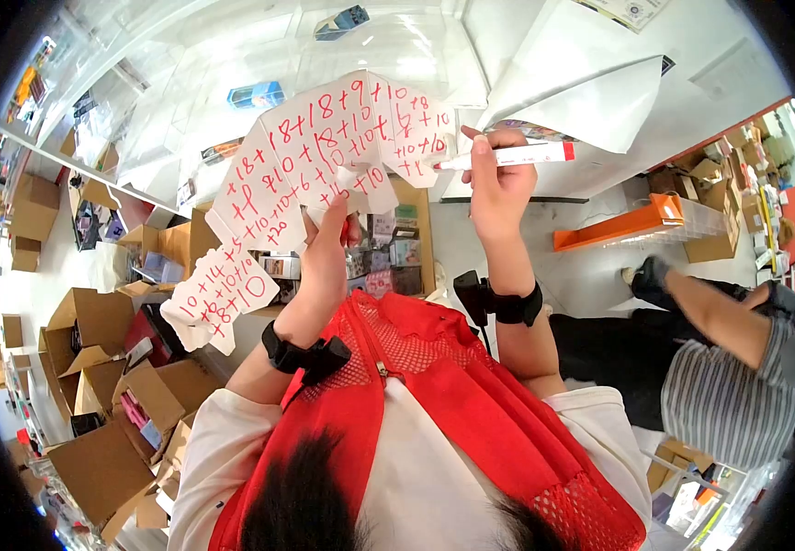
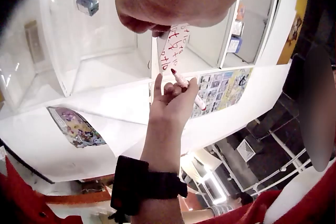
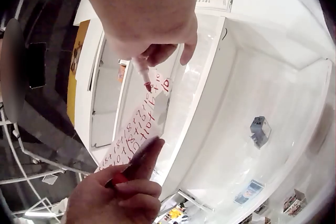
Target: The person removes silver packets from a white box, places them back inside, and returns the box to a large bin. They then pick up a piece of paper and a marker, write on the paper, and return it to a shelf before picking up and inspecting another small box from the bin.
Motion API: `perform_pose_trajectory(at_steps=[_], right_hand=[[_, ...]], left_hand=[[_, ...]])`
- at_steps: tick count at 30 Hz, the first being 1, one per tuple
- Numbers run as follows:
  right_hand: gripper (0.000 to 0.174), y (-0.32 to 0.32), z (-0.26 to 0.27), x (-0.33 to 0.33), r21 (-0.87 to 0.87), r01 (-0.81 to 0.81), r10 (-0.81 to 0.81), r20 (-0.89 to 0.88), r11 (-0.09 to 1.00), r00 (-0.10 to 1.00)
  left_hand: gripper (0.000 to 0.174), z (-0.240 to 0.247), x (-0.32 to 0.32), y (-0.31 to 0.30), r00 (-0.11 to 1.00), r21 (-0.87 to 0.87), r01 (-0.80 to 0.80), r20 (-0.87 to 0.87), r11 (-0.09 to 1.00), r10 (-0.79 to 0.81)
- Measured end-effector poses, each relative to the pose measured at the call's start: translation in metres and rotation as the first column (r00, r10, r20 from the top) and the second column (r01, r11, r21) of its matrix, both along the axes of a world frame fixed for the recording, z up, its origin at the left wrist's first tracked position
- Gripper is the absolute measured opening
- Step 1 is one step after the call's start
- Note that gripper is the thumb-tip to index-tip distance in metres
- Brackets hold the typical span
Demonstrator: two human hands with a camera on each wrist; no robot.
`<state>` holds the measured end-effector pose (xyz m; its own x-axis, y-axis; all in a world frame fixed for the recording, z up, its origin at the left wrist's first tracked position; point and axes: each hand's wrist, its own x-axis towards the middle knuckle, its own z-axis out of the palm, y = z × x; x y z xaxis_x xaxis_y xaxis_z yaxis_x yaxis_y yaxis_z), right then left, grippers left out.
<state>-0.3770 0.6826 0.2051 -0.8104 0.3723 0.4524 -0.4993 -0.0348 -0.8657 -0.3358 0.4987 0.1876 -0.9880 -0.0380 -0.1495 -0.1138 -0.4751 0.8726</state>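
Observation:
My left hand (image 1: 326, 262) holds a white piece of cut card (image 1: 278, 188) from below, covered in red handwritten sums such as 18+18+9+10. A small red object (image 3: 116, 180) shows between the left fingers in the right wrist view, mostly hidden by them. My right hand (image 1: 500, 188) grips a white marker (image 1: 530, 154) with a red end, held roughly level. Its red tip (image 3: 148, 86) is right by the numbers at the card's right-hand end. In the left wrist view, the marker (image 2: 190, 90) slants across the right fingers.
Clear plastic display cases (image 1: 388, 46) stand just ahead, with small boxes inside. Open cardboard boxes (image 1: 108, 459) crowd the floor at left. An orange-edged rack (image 1: 622, 225) is at right, near another person in a striped shirt (image 1: 732, 395). A tray of small packages (image 1: 388, 253) lies below the card.

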Motion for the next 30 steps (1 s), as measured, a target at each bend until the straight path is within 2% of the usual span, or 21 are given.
perform_pose_trajectory(at_steps=[3, 9, 13, 16, 19, 21, 24, 30], right_hand=[[0.012, 0.001, 0.001, 0.0, 0.086, 0.007, -0.012, 0.056, 0.996, 0.998], [0.013, 0.0, -0.003, -0.002, 0.256, 0.01, -0.012, 0.007, 0.967, 1.0], [0.013, -0.004, 0.0, -0.003, 0.252, 0.014, -0.021, 0.026, 0.968, 0.999], [0.014, -0.007, 0.002, -0.004, 0.259, 0.004, -0.012, 0.03, 0.966, 0.999], [0.013, -0.009, 0.001, -0.005, 0.274, 0.007, -0.014, 0.024, 0.962, 1.0], [0.013, -0.008, 0.0, -0.006, 0.287, -0.004, -0.011, 0.052, 0.958, 0.999], [0.012, -0.009, -0.001, -0.008, 0.332, 0.06, -0.051, -0.036, 0.941, 0.998], [0.013, -0.008, -0.003, -0.012, 0.348, 0.114, -0.098, -0.064, 0.931, 0.993]], left_hand=[[0.01, 0.0, -0.001, 0.0, 1.0, -0.005, 0.015, -0.025, 1.0, -0.015], [0.009, 0.003, -0.001, 0.002, 0.999, 0.0, 0.005, -0.032, 1.0, -0.005], [0.01, 0.0, -0.003, -0.001, 1.0, 0.0, 0.018, -0.021, 1.0, -0.018], [0.019, 0.009, -0.003, 0.001, 1.0, -0.051, 0.01, 0.014, 0.999, -0.009], [0.019, 0.008, -0.004, 0.001, 1.0, -0.047, -0.003, 0.012, 0.999, 0.003], [0.013, 0.002, -0.005, -0.003, 1.0, 0.018, -0.01, 0.01, 1.0, 0.01], [0.014, 0.0, -0.006, -0.005, 1.0, 0.038, -0.003, 0.007, 0.999, 0.003], [0.013, 0.003, -0.006, -0.007, 1.0, 0.027, 0.011, 0.016, 1.0, -0.011]])
